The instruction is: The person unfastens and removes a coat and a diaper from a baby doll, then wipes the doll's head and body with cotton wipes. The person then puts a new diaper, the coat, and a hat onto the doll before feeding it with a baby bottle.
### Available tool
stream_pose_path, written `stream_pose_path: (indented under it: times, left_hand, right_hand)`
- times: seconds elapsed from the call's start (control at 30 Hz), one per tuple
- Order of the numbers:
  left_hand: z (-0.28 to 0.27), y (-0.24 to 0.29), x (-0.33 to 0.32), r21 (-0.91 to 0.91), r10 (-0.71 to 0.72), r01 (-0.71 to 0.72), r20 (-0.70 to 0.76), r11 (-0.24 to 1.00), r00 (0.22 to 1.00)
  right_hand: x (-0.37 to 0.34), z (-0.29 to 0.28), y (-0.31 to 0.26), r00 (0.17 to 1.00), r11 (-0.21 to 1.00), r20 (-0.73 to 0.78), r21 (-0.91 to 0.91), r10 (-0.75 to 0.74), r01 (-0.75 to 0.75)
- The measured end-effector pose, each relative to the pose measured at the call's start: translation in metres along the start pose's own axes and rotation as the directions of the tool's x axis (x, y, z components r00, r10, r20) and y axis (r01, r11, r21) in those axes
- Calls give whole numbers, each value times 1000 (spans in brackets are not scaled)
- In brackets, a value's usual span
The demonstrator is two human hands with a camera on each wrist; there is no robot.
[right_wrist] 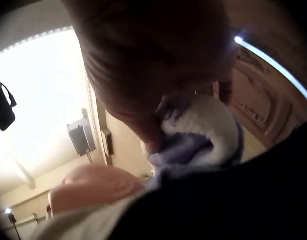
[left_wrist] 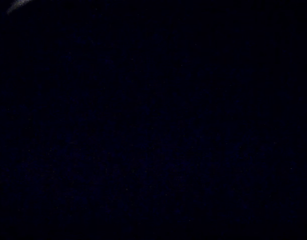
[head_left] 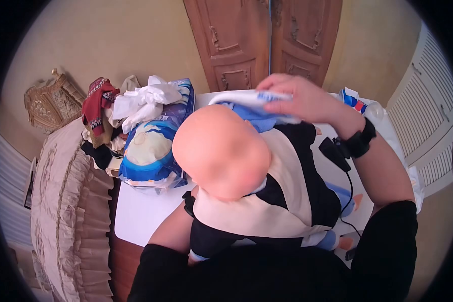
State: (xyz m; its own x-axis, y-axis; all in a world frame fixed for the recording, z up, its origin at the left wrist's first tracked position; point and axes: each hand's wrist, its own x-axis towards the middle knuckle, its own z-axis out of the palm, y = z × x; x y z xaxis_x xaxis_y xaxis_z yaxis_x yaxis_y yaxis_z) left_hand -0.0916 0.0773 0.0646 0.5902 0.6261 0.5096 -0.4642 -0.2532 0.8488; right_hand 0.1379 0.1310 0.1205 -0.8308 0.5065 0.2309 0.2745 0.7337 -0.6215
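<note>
A bald doll [head_left: 221,156] in a black and cream garment [head_left: 251,214] leans against the person's front. My right hand [head_left: 299,98] is above the doll's far shoulder and pinches the white edge of a blue cloth [head_left: 256,118]. In the right wrist view, the thumb and fingers of the right hand [right_wrist: 158,60] grip this cloth [right_wrist: 218,125], with the doll's head [right_wrist: 96,187] below to the left. The left forearm passes under the doll, whose body hides the left hand. The left wrist view is almost wholly black.
Blue plastic packaging [head_left: 148,161] with white cloths [head_left: 148,100] on it lies left on the white table [head_left: 141,211]. Beyond it are piled clothes [head_left: 98,108]. A ruffled bedcover [head_left: 70,201] is further left. A black cable [head_left: 350,191] hangs from the right wrist device.
</note>
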Motion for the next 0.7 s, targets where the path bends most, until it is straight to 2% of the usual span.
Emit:
stream_pose_path:
  times: [0.03,0.07,0.1,0.17,0.2,0.23,0.3,0.33,0.43,0.5,0.57,0.63,0.67,0.7]
  left_hand:
    - [3,-1,-2,-9,-3,3,-5,1000,1000]
    - [5,-1,-3,-16,-5,5,-9,1000,1000]
    - [7,-1,-4,-24,-7,6,-15,1000,1000]
    - [11,-2,-8,-39,-8,7,-26,999,1000]
    - [13,-2,-9,-46,-10,9,-31,999,999]
    - [14,-2,-10,-52,-12,10,-37,999,999]
    - [17,-2,-15,-69,-14,10,-55,998,998]
    - [19,-3,-18,-78,-14,9,-67,997,998]
    - [23,-7,-29,-107,-16,5,-107,994,994]
    - [25,-8,-35,-125,-18,3,-127,992,992]
    - [27,-8,-35,-137,-16,-2,-131,991,991]
    - [29,-8,-35,-151,-17,-3,-134,989,991]
    - [30,-8,-36,-158,-19,-3,-137,987,990]
    - [31,-8,-37,-165,-19,-4,-141,986,990]
  right_hand:
    - [3,-2,2,991,981,-67,167,113,-101]
    - [3,-15,-19,967,908,-63,364,247,-208]
    - [7,-19,-17,968,908,-60,363,244,-207]
    - [22,-35,-6,978,874,-108,474,178,-106]
    - [27,-42,-7,983,929,-32,336,179,-158]
    - [35,-45,-3,984,929,-29,335,176,-156]
    - [52,-43,3,976,960,-152,257,156,-114]
    - [57,-41,0,978,960,-142,257,153,-112]
    - [72,-26,-6,977,962,-72,204,200,-181]
    - [83,-11,-3,980,981,55,3,192,-192]
    - [87,3,-12,985,988,71,3,157,-157]
    - [84,11,-32,968,965,200,181,153,-189]
    - [85,14,-36,952,962,271,190,140,-196]
    - [84,15,-39,952,963,274,189,138,-193]
